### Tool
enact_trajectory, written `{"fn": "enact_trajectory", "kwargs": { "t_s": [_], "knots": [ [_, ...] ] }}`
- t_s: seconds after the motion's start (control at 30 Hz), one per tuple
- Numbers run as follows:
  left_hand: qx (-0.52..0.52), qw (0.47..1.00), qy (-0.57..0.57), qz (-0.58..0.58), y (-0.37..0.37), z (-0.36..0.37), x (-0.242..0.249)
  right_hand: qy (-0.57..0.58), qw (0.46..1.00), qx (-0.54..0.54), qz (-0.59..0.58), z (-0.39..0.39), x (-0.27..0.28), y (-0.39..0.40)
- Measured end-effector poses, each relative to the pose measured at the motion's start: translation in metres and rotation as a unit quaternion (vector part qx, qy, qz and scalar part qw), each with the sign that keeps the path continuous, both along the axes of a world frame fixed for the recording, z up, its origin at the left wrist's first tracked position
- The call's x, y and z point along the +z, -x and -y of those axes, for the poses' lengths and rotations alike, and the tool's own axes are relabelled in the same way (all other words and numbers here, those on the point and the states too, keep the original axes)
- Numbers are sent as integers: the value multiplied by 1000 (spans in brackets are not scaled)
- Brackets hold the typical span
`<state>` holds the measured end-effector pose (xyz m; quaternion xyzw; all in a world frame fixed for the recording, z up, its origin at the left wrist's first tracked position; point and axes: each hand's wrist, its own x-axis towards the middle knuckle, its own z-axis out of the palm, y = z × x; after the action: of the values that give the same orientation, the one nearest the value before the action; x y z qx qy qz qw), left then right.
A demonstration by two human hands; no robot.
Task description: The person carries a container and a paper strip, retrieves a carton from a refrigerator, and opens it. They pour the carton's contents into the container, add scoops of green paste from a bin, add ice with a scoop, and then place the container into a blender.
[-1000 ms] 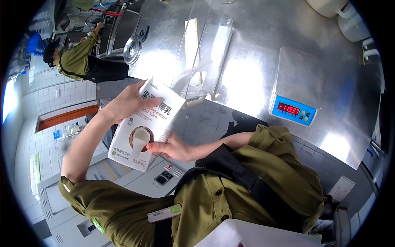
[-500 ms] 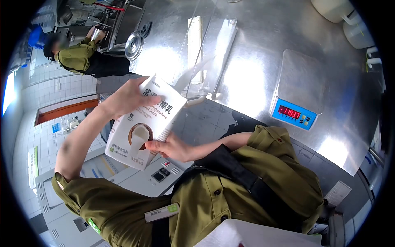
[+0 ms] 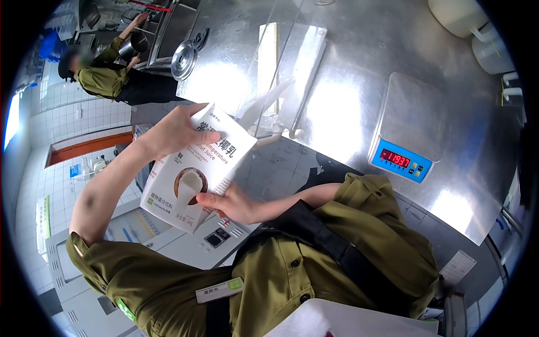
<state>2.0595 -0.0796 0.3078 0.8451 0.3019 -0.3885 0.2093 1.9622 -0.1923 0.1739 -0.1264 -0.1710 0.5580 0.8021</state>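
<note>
A white carton (image 3: 216,163) with a coconut picture and lettering is held tilted in front of my body. My left hand (image 3: 182,132) grips its upper end, thumb across the printed front. Lower down, my right hand (image 3: 236,203) holds the carton's side edge, its thumb on the front near the coconut picture; its other fingers are partly hidden behind. Beyond the carton, a knife (image 3: 261,109) with a pale handle lies at the edge of the steel table (image 3: 348,67), beside a clear tray (image 3: 311,67).
A scale (image 3: 401,163) with a blue panel and lit red digits stands on the table at right. Plastic jugs (image 3: 457,17) are at the upper right, a metal lid (image 3: 183,60) at the table's far left. A co-worker (image 3: 104,78) stands upper left, holding a metal pot (image 3: 133,46).
The co-worker has raised one arm forward and the pot now shows its opening. Both my hands keep their hold; the carton has shifted only slightly. The view has moved a little.
</note>
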Motion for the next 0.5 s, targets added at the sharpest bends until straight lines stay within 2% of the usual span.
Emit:
{"fn": "enact_trajectory", "kwargs": {
  "t_s": [0.33, 0.43, 0.5],
  "knots": [
    [-2, 1000, 24, 5, 1, -6, -2, -4, 999, -50, 17, -1, 3, 1],
    [-12, 1000, -5, 4, 1, -6, -3, -12, 998, -35, 47, -1, 0, -2],
    [-18, 1000, 1, 2, 0, -7, -4, -21, 998, -50, 21, 0, 3, -2]
  ]
}}
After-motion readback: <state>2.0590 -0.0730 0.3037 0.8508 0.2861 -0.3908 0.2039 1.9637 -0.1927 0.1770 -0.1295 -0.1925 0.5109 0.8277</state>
